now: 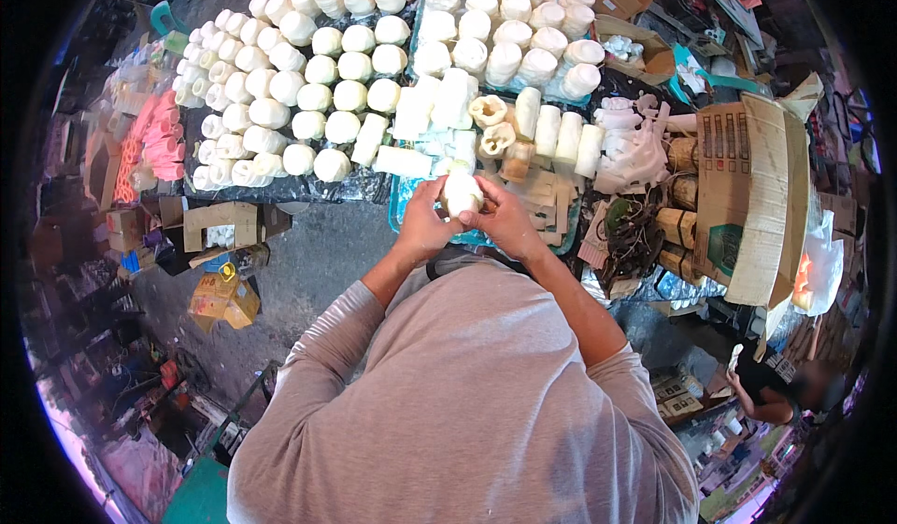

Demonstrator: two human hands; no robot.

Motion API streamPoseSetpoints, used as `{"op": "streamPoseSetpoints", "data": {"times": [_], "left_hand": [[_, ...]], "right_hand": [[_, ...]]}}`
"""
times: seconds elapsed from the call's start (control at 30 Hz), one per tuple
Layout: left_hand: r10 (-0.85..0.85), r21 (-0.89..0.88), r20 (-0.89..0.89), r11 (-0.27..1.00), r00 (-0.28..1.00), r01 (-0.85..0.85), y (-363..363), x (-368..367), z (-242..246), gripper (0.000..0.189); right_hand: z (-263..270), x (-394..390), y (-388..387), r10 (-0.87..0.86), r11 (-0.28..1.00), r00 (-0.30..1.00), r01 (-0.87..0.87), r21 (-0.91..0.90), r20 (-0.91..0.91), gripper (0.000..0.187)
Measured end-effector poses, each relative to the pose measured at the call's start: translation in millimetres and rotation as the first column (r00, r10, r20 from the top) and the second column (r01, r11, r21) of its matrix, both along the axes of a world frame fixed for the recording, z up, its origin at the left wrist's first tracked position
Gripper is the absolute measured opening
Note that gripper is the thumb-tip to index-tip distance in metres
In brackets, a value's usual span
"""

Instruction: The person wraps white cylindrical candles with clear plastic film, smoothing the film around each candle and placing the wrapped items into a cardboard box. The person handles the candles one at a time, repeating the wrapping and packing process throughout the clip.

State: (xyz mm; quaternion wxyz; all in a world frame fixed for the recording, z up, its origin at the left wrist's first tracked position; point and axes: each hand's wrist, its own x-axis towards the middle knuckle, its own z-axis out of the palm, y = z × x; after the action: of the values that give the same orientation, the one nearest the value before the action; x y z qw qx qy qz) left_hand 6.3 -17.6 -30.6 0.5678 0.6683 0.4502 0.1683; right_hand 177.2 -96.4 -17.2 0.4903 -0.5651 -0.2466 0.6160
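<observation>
Between my left hand (pixel 427 219) and my right hand (pixel 503 217) is a rounded, cream-white piece that looks like wax (pixel 462 195). Both hands grip it from the sides, over the near edge of a teal tray (pixel 396 209). Pale cylinders lie just beyond, one on its side (pixel 404 162) near my left hand. Two hollow yellowish pieces with ragged openings, one of them upright (pixel 497 139), stand past my right hand. Flat pale strips (pixel 550 202) are stacked in the tray to the right. My fingers hide parts of the held piece.
Rows of white rounded pieces (pixel 269 113) cover the table's left; more fill a second teal tray (pixel 574 99) behind. Pink pieces (pixel 165 146) stand far left. A cardboard box (pixel 722 195) and bamboo-like cylinders (pixel 677 227) are at right. Another person (pixel 767 384) is at lower right.
</observation>
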Motion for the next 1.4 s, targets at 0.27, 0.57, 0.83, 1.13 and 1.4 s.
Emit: {"op": "streamPoseSetpoints", "data": {"times": [0.27,0.57,0.83,1.13,1.4], "left_hand": [[-0.117,-0.231,0.192,0.96,0.974,0.16,23,-12,17,0.064],[-0.2,-0.069,0.109,0.976,0.974,0.208,9,-17,0,0.053],[-0.037,-0.131,0.196,0.989,0.98,0.064,6,-9,-5,0.055],[-0.077,0.204,-0.056,0.975,0.995,0.087,-12,-13,-7,0.057],[-0.227,-0.007,-0.084,0.974,0.97,0.227,-8,-31,-17,0.051]], "right_hand": [[9,3,-6,0.176,0.984,0.881,-0.173,-0.047,0.44,0.056],[22,9,-10,0.275,0.961,0.859,-0.25,-0.115,0.432,0.046],[12,4,-6,0.138,0.989,0.865,-0.095,-0.113,0.482,0.043],[-18,-3,-24,0.137,0.99,0.822,-0.126,-0.058,0.552,0.059],[-18,-3,-26,0.33,0.936,0.724,-0.335,-0.109,0.605,0.062]]}}
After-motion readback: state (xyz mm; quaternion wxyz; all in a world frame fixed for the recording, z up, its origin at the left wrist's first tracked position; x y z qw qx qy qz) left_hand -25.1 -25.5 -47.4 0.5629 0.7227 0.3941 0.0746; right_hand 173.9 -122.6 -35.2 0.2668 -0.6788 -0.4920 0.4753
